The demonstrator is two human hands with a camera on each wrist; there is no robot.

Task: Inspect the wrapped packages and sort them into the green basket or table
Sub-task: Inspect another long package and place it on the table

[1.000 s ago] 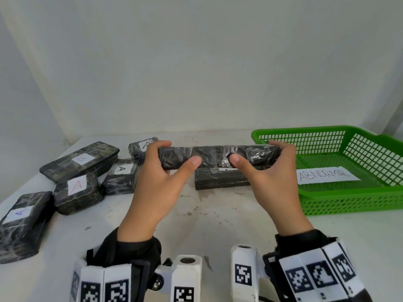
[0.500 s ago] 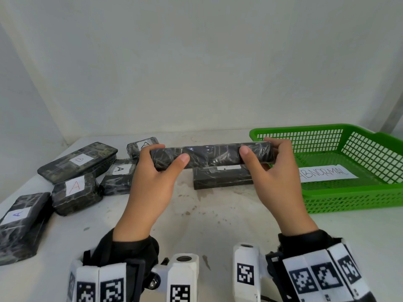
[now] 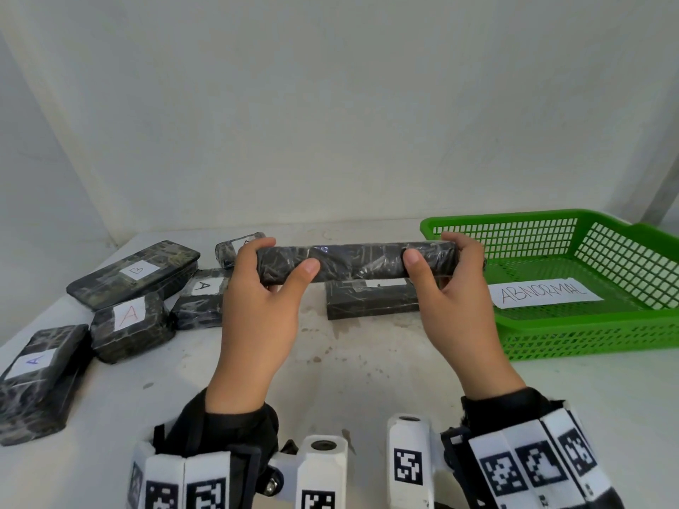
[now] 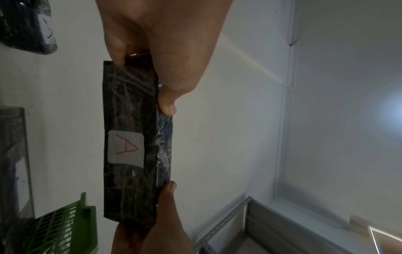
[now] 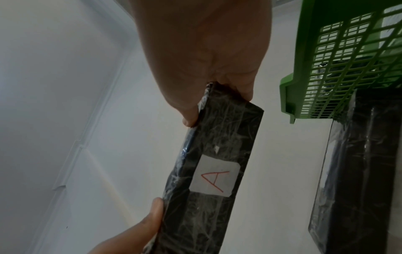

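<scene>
A long black wrapped package [image 3: 356,261] is held level above the table by both hands. My left hand [image 3: 268,273] grips its left end, thumb on the near side. My right hand [image 3: 446,268] grips the right end. Both wrist views show its far face with a white label bearing a red "A" [image 4: 126,148] [image 5: 215,180]. The green basket [image 3: 573,336] stands on the table at the right, with a paper reading "ABNORMAL" [image 3: 543,292] inside. A similar black package [image 3: 371,299] lies on the table below the held one.
Several black wrapped packages with A or B labels lie at the left: a long one marked B [image 3: 136,273], one with a red A [image 3: 128,321], one with a blue A [image 3: 36,376]. White walls enclose the table [image 3: 367,380] at back and left.
Both hands turned the held package and lifted it slightly. The thumbs shifted apart along its near side.
</scene>
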